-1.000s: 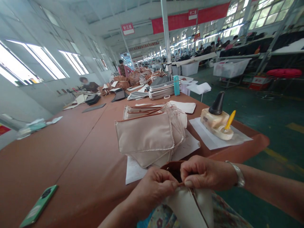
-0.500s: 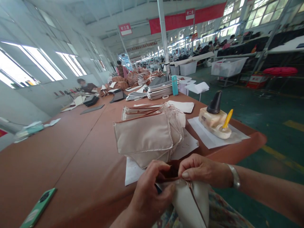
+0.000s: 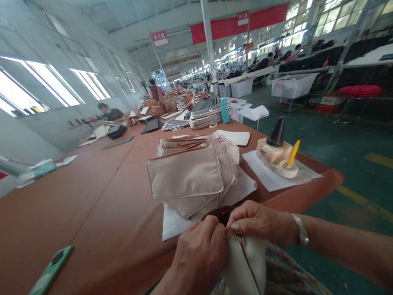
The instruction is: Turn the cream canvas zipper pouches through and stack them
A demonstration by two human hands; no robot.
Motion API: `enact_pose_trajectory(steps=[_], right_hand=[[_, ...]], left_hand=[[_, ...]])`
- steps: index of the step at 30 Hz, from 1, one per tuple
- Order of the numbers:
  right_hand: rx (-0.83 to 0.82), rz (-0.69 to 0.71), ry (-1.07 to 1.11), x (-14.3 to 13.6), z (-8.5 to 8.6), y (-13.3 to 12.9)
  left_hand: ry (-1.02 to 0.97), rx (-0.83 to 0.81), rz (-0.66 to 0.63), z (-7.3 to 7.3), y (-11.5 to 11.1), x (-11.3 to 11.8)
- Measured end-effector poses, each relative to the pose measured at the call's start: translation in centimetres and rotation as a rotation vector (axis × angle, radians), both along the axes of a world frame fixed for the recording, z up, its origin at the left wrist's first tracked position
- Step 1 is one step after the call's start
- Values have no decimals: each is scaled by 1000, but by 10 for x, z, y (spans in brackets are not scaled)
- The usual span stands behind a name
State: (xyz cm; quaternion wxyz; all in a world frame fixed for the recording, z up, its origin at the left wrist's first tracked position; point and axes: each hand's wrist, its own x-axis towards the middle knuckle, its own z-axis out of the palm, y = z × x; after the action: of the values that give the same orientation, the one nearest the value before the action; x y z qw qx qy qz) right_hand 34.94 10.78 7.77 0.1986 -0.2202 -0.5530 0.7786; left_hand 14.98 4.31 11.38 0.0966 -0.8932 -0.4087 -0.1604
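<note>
A cream fabric piece (image 3: 245,262) with a zipper and a brown edge hangs at the table's front edge, over my lap. My left hand (image 3: 201,250) is closed on its upper left edge, fingertips curled over the rim. On the same rim, right beside it, my right hand (image 3: 260,221) pinches the fabric above the zipper end with thumb and fingers. A stack of beige pouches (image 3: 186,174) with brown edging lies just beyond my hands, on white paper (image 3: 173,223).
The brown table (image 3: 101,196) carries a green phone (image 3: 50,272) at the near left. At right, a glue container (image 3: 274,153) with a black cone and yellow-handled brush sits on paper. A turquoise bottle (image 3: 225,110) stands near stacked panels. People are farther back.
My left hand has closed over the fabric's rim and turned its back toward the camera. My right hand keeps its pinch and has shifted slightly left. The view has moved a little.
</note>
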Motion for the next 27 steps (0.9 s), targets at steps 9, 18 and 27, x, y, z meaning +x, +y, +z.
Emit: enact_pose_trajectory(steps=[9, 18, 27], right_hand=[[21, 91, 24, 7, -17, 8], [141, -32, -175, 3, -6, 5], [204, -26, -177, 5, -3, 3]], left_hand=[[62, 76, -213, -5, -4, -9], [-153, -169, -236, 0, -1, -17], [-579, -963, 165, 11, 9, -6]])
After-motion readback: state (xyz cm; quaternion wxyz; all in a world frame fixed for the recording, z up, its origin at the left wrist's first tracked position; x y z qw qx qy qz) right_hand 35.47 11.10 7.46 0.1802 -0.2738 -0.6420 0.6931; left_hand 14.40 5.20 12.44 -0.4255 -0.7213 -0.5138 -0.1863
